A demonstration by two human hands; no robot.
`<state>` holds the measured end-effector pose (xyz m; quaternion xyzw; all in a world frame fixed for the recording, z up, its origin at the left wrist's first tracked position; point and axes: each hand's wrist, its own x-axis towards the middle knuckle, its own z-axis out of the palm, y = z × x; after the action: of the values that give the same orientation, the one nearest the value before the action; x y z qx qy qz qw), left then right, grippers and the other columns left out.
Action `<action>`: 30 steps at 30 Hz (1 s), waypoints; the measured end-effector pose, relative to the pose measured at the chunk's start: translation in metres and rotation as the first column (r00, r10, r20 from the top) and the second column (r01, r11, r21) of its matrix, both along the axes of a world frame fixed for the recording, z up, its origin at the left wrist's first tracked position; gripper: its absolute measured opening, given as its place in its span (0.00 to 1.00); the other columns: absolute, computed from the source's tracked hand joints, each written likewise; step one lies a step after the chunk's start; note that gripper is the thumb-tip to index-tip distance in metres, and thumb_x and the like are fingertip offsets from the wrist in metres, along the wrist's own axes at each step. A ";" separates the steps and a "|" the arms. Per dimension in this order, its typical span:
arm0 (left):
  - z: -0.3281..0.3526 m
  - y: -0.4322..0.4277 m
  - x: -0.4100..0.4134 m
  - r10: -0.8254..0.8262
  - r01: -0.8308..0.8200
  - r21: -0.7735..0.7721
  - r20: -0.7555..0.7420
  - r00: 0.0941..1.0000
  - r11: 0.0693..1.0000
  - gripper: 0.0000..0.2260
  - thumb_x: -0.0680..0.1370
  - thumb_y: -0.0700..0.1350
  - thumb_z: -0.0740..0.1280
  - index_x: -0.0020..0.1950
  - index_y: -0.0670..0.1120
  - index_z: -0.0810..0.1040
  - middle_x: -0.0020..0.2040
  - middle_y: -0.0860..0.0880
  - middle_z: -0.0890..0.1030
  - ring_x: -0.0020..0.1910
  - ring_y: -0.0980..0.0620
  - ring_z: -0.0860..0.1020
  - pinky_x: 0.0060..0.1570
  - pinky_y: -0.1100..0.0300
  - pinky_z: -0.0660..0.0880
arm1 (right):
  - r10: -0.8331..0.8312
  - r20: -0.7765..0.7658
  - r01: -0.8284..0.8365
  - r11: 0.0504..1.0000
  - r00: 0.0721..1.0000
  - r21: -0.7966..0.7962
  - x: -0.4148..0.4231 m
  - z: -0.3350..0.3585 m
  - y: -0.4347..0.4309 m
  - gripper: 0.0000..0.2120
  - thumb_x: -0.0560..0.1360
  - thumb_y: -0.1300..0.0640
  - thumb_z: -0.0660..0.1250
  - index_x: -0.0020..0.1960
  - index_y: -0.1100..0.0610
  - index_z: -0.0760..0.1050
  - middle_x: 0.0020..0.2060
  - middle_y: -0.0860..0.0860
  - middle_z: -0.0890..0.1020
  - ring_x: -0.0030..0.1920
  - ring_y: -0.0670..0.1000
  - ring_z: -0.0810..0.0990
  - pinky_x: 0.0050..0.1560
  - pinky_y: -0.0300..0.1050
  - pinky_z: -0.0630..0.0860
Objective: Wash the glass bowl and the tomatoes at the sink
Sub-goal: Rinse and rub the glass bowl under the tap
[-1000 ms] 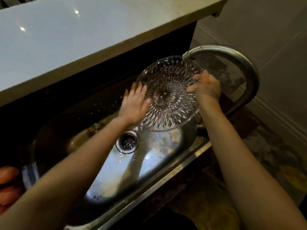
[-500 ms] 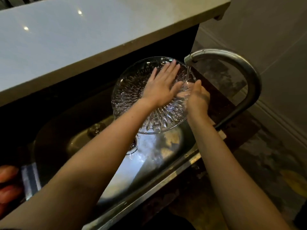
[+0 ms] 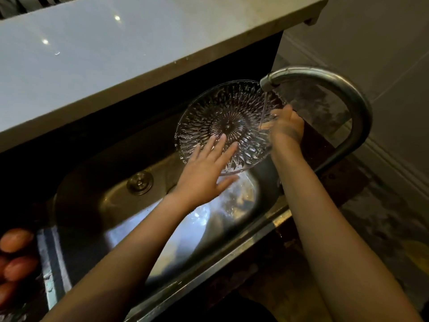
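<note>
Far to the left of the left hand (image 3: 204, 169), past the sink's edge, reddish-orange tomatoes (image 3: 17, 240) are seen lying in shadow. Three can be counted for certain, and more may be cut off by the frame. One steel sink (image 3: 92, 212) is seen beneath both forearms. A round metal fitting (image 3: 140, 182) is set in its wall to the left of the left hand, and its wet bottom is lit by reflections.

One glass bowl (image 3: 228, 122) is held tilted over the sink. It is clear and round, cut with a starburst at the centre and rings of pointed facets, and beaded with drops. The left hand is laid flat on the bowl's lower-left part, fingers straight and spread. The bowl's right rim is gripped by the right hand (image 3: 286, 130). A thin stream of water (image 3: 263, 110) is released from the single curved faucet (image 3: 343, 89) just above the right hand and is caught at that hand's fingers.
</note>
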<state>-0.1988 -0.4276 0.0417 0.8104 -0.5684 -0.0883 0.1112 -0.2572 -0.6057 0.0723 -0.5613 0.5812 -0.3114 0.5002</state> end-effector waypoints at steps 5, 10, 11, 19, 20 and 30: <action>0.009 0.006 0.007 0.014 -0.111 -0.273 -0.335 0.942 0.956 0.19 0.78 0.45 0.63 0.69 0.50 0.69 0.69 0.48 0.73 0.66 0.52 0.72 0.62 0.66 0.67 | 0.268 -0.091 -0.251 0.954 0.959 0.166 0.004 0.022 -0.005 0.20 0.80 0.46 0.51 0.44 0.59 0.73 0.41 0.58 0.80 0.36 0.56 0.80 0.38 0.51 0.78; 0.019 0.005 0.015 0.062 -0.413 -0.244 -0.796 0.602 0.877 0.15 0.78 0.41 0.63 0.65 0.40 0.74 0.61 0.48 0.79 0.58 0.56 0.78 0.53 0.71 0.73 | 0.570 -0.145 -0.573 0.819 0.809 0.025 0.016 0.021 0.016 0.25 0.80 0.43 0.47 0.74 0.51 0.58 0.73 0.56 0.62 0.73 0.57 0.61 0.73 0.55 0.59; 0.018 0.005 0.017 0.030 -0.443 -0.232 -0.861 0.509 0.866 0.15 0.79 0.41 0.61 0.65 0.39 0.74 0.63 0.49 0.78 0.57 0.57 0.79 0.53 0.70 0.75 | 0.600 -0.164 -0.611 0.791 0.783 -0.025 0.018 0.019 0.017 0.24 0.81 0.45 0.46 0.75 0.49 0.54 0.76 0.54 0.57 0.75 0.56 0.54 0.75 0.54 0.53; 0.003 0.003 0.018 -0.250 -0.729 -0.068 -0.957 -0.144 0.681 0.21 0.75 0.56 0.60 0.59 0.43 0.75 0.53 0.42 0.83 0.55 0.43 0.81 0.53 0.49 0.79 | 0.569 -0.493 -0.725 0.657 0.658 -0.208 0.041 -0.014 0.003 0.25 0.81 0.45 0.44 0.76 0.48 0.46 0.77 0.49 0.47 0.77 0.50 0.42 0.75 0.52 0.40; 0.002 0.002 0.019 -0.261 -0.749 -0.052 -0.952 -0.163 0.661 0.22 0.75 0.58 0.59 0.59 0.43 0.75 0.52 0.42 0.83 0.55 0.44 0.81 0.53 0.49 0.78 | 0.541 -0.531 -0.731 0.635 0.652 -0.251 0.048 -0.014 0.007 0.26 0.81 0.45 0.44 0.76 0.49 0.45 0.77 0.49 0.47 0.77 0.51 0.42 0.75 0.53 0.39; -0.012 0.007 0.034 -0.329 -0.840 0.135 -0.878 -0.347 0.525 0.25 0.78 0.63 0.48 0.61 0.49 0.75 0.59 0.46 0.79 0.60 0.49 0.77 0.61 0.51 0.73 | 0.500 -0.796 -0.938 0.119 0.340 -0.326 0.001 -0.049 0.086 0.26 0.79 0.44 0.40 0.76 0.47 0.47 0.77 0.48 0.51 0.77 0.51 0.48 0.75 0.53 0.43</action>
<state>-0.1652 -0.4205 0.0292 0.4050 0.0541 -0.4050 0.8179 -0.2559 -0.5196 0.0235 -0.9834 0.1183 -0.0619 0.1228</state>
